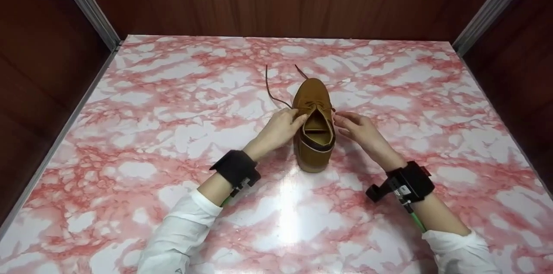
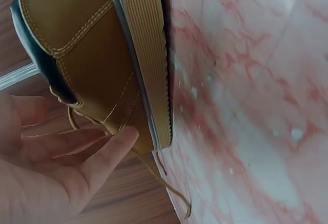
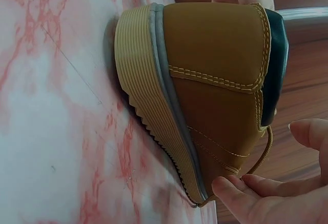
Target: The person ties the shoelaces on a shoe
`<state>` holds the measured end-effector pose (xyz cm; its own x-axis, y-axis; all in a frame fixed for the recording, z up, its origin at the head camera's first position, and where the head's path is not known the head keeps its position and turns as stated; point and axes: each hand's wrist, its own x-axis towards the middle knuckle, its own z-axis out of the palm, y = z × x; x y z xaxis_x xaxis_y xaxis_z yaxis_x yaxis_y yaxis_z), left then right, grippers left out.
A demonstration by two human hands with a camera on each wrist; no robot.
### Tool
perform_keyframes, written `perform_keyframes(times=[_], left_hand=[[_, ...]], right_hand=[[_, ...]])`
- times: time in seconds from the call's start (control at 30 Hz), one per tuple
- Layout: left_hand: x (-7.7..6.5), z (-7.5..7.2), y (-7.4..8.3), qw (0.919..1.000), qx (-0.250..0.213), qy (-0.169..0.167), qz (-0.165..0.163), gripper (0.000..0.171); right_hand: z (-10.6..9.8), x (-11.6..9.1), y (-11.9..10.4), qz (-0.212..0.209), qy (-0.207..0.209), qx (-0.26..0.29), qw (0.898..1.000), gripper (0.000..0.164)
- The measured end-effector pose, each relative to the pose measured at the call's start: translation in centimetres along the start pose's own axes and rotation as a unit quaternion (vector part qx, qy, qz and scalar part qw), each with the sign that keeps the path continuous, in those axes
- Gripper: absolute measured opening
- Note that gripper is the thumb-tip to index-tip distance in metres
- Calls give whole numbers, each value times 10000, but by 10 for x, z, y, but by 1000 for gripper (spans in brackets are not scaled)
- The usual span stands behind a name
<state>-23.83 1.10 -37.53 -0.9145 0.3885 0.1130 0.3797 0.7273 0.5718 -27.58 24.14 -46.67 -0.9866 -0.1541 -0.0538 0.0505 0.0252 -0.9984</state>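
A tan lace-up shoe [image 1: 314, 153] with a ridged pale sole and dark padded collar stands upright, toe pointing away. Brown shoelace [image 1: 315, 103] crosses over its front. At the shoe's left side, my left hand [image 1: 281, 127] holds one side of the lace between its fingers, and a long lace end trails beyond it. On the opposite side my right hand [image 1: 358, 129] has the other side of the lace at its fingertips [image 3: 221, 185], close by the eyelets. Both thumbs stand apart from the fingers in the wrist views.
The shoe is on a red-and-white marbled table [image 1: 173, 144]. Dark wood panels [image 1: 281, 1] enclose the back and both sides, with metal strips at the corners. Each wrist wears a black band [image 1: 236, 172] with a camera. Another lace tip [image 1: 300, 71] shows beyond the toe.
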Motion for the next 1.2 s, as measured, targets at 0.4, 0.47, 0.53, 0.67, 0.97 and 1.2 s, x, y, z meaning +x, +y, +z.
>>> perform_keyframes(times=[0.4,0.47,0.53,0.67,0.97,1.2], left_hand=[[22,8,3,9918,-971,-487,-671,66],[26,7,3,9902,-1263,-255,-533,62],[30,7,2,9860,-1638,-6,-311,58],[35,7,1,9748,-2139,600,203,51],[51,17,-7,9236,-3414,1317,1142,44],[77,50,-36,9208,-3295,1599,1340,48]], right_hand=[[1,-8,-2,156,64,-116,9998,42],[1,-9,-2,205,77,-113,9997,43],[1,-11,-3,228,100,-164,9996,44],[0,-13,-2,208,62,-65,9997,43],[9,-14,-4,229,-202,186,9994,40],[16,-12,-8,456,-334,480,9972,42]])
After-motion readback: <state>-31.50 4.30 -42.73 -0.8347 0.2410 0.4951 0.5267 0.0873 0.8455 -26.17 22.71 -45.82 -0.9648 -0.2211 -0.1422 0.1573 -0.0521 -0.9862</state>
